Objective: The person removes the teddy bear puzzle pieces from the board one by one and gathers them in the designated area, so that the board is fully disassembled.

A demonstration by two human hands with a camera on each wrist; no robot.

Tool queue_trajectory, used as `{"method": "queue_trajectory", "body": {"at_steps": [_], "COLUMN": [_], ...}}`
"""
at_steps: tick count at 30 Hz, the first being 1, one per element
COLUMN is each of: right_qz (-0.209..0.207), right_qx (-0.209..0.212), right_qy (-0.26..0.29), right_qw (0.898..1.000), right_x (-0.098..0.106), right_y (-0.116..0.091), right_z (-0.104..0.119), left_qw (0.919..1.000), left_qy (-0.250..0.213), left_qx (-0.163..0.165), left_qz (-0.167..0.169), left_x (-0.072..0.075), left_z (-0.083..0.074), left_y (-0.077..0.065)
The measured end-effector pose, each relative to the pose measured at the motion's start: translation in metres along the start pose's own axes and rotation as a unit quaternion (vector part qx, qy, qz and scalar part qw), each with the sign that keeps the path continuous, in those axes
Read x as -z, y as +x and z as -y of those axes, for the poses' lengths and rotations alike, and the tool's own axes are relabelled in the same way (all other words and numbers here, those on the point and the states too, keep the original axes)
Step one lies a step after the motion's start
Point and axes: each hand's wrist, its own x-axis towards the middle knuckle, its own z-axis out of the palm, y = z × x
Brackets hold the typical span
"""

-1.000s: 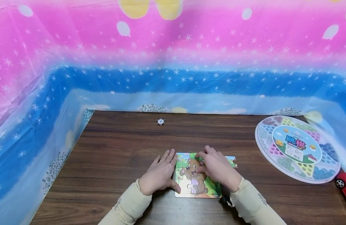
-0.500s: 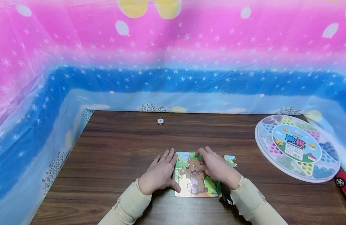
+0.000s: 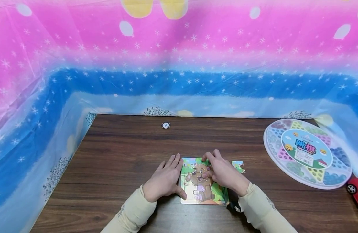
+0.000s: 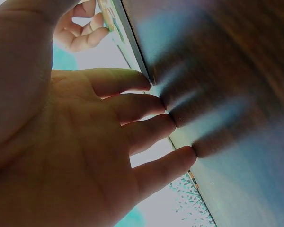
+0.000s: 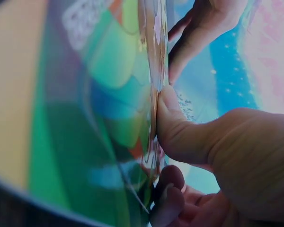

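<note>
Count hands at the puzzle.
2: the left hand at the puzzle's left edge, the right hand over its upper right part. No others in view.

The bear jigsaw puzzle (image 3: 200, 187) looks like glossy card on a smooth, satin wood-grain tabletop (image 3: 123, 145), with a creased matt cloth backdrop (image 3: 179, 81) at twelve o'clock and a clear-plastic Chinese checkers set (image 3: 307, 152) between two and three.
</note>
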Motion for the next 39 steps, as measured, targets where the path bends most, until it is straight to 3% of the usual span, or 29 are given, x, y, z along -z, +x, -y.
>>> {"method": "queue_trajectory", "body": {"at_steps": [19,26,39], "right_qz": [-0.014,-0.027,-0.003], "right_qx": [0.011,0.020,0.039], "right_qy": [-0.017,0.016,0.060], "right_qw": [1.000,0.999,0.997], "right_x": [0.0001,-0.0016,0.0008], "right_y": [-0.0001,-0.0002,0.0001], "right_z": [0.0015,-0.0001,-0.0034], "left_qw": [1.0000,1.0000,1.0000], "left_qy": [0.002,0.003,0.000], "left_qx": [0.000,0.000,0.002], "left_qz": [-0.001,0.000,0.002], "left_x": [-0.0001,-0.0005,-0.0007], "left_z": [-0.0006,-0.0005,-0.0001], "left_y": [-0.0006,-0.0003,-0.0001]}}
